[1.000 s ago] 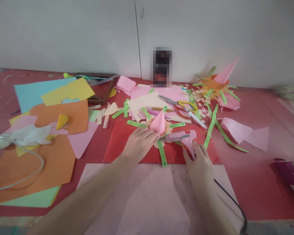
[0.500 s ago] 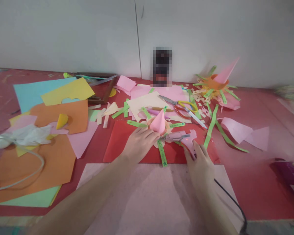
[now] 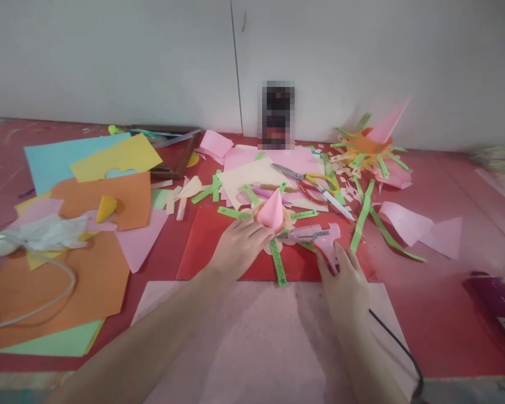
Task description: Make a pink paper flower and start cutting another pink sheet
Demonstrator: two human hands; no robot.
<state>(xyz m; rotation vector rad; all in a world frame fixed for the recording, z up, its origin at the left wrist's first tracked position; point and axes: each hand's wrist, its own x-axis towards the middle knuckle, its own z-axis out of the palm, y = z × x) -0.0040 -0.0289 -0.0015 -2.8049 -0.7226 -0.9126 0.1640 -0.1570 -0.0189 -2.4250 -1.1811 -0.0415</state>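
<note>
At the base of a pink paper cone, my left hand is closed, its fingers pressed together against the paper; the fingertips are partly hidden. The cone stands upright in the middle of a paper flower with a pale scalloped base and green strips reaching outward, some drawn with dark marks. My right hand is wrapped round the handle of a pink hot glue gun, a small red light lit on its body. Its nozzle points left and is close to the cone's base. Under the flower lies a red sheet.
Scissors and a marker lie behind the flower. A finished-looking orange flower with a pink cone stands back right. Coloured paper and a white cable are at left. A purple box sits at right; the gun's black cord trails frontward.
The glue gun has shifted very slightly to the right, its nozzle easing a little away from the cone. My left hand stays at the cone's base.
</note>
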